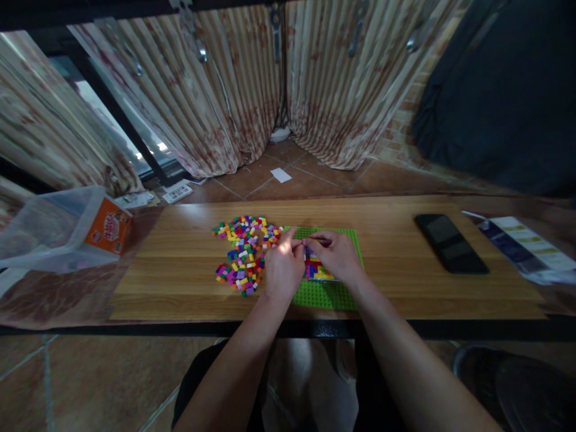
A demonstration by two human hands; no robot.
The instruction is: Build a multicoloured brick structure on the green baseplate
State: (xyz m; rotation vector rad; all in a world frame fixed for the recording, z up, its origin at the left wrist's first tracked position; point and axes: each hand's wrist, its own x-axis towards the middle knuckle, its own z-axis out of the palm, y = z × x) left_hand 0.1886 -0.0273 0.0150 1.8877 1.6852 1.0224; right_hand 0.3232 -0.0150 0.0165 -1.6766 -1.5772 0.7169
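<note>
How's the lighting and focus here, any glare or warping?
Head view: dim overall, with a bright patch on the left hand and a greyish reflection on the phone; head view: the curtains lean outward, likely lens distortion; head view: the bricks look soft, fine detail hard to make out.

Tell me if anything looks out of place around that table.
A white piece of paper lies on the floor beyond the table; it may have been dropped. The loose bricks, though scattered beside the green board, are on the tabletop.
</note>
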